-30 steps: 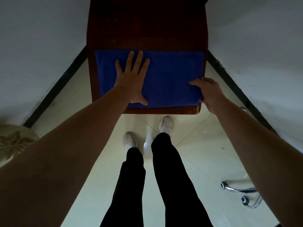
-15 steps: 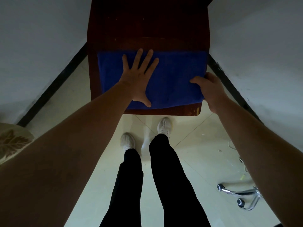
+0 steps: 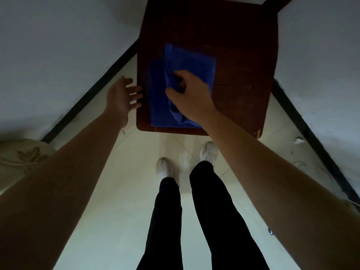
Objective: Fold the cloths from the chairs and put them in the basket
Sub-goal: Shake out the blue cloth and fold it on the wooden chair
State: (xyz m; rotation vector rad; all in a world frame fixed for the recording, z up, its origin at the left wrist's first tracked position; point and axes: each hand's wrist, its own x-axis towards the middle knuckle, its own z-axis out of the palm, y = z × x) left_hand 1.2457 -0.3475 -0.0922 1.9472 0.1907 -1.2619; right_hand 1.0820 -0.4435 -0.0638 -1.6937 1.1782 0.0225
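Right hand (image 3: pixel 190 94) grips blue cloth (image 3: pixel 194 65); left hand (image 3: pixel 121 96) spread, holds nothing.

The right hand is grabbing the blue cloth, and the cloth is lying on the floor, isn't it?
One thing is off: where the cloth lies. The right hand does grip the blue cloth, but the cloth lies on the dark wooden chair seat. The head view shows it.
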